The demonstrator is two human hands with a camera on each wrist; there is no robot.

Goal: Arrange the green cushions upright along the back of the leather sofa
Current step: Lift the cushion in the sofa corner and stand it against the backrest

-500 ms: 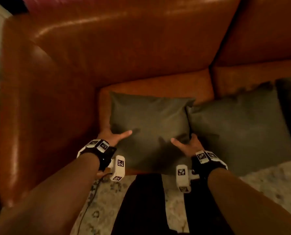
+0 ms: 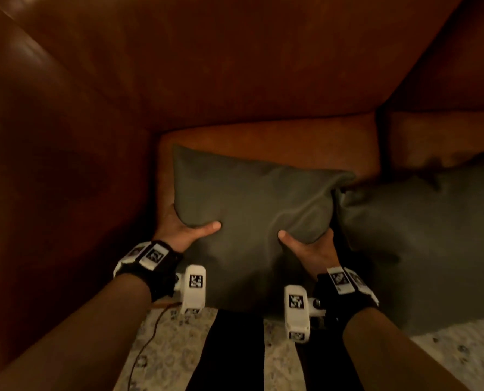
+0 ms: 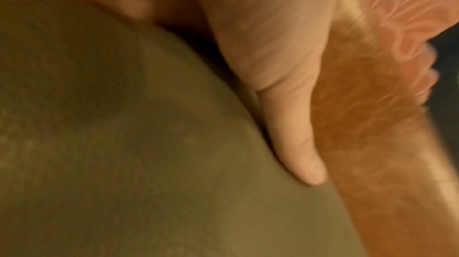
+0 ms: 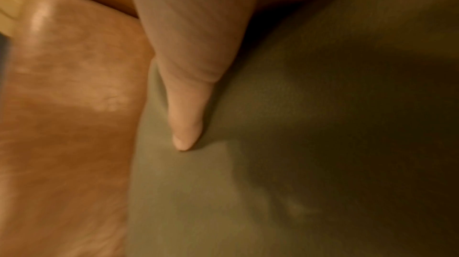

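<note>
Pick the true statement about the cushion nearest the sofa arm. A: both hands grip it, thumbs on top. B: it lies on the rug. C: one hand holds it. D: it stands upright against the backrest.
A: the left hand and right hand each grip the cushion, thumbs on top.

A cushion (image 2: 252,210) sits on the sofa's end seat (image 2: 263,142), in the corner where the armrest (image 2: 65,165) on the left meets the backrest (image 2: 235,66) behind. Its near edge hangs past the seat front, over the rug (image 2: 164,348). The left hand (image 2: 182,228) holds its left side, next to the armrest; the right hand (image 2: 310,248) holds its right side. A second cushion (image 2: 421,249) lies just to the right, its corner touching the first. The person's legs (image 2: 235,354) stand on the rug before the sofa, a cable (image 2: 147,342) trailing to their left.
</note>
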